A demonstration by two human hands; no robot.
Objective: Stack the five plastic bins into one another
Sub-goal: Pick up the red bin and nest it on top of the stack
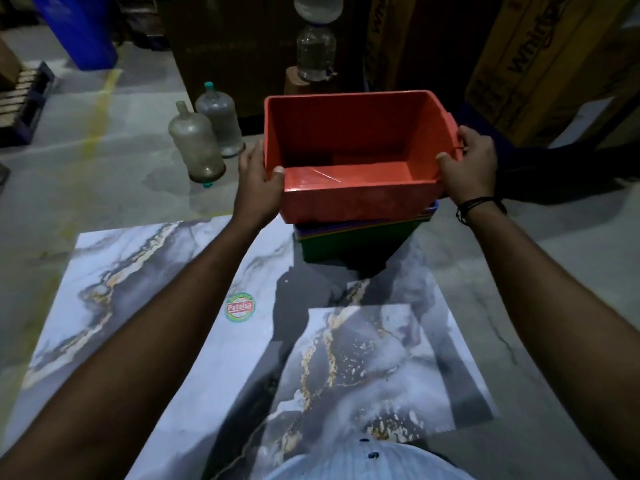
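Note:
A red plastic bin [346, 140] is held just over a stack of nested bins [356, 242], of which I see a green outer wall and thin purple, yellow and blue rims. The red bin hides the insides of the stack. My left hand [258, 181] grips the red bin's left side, thumb over the near rim. My right hand [467, 164] grips its right side at the handle, thumb on the rim. Whether the red bin's base sits inside the stack or hovers above it, I cannot tell.
The stack stands at the far edge of marble-patterned tiles [166, 306] laid on a grey floor. Two dusty clear bottles [204, 140] stand to the left of the bins. Another bottle [316, 53], cardboard boxes [540, 64] and a blue container [83, 32] are behind.

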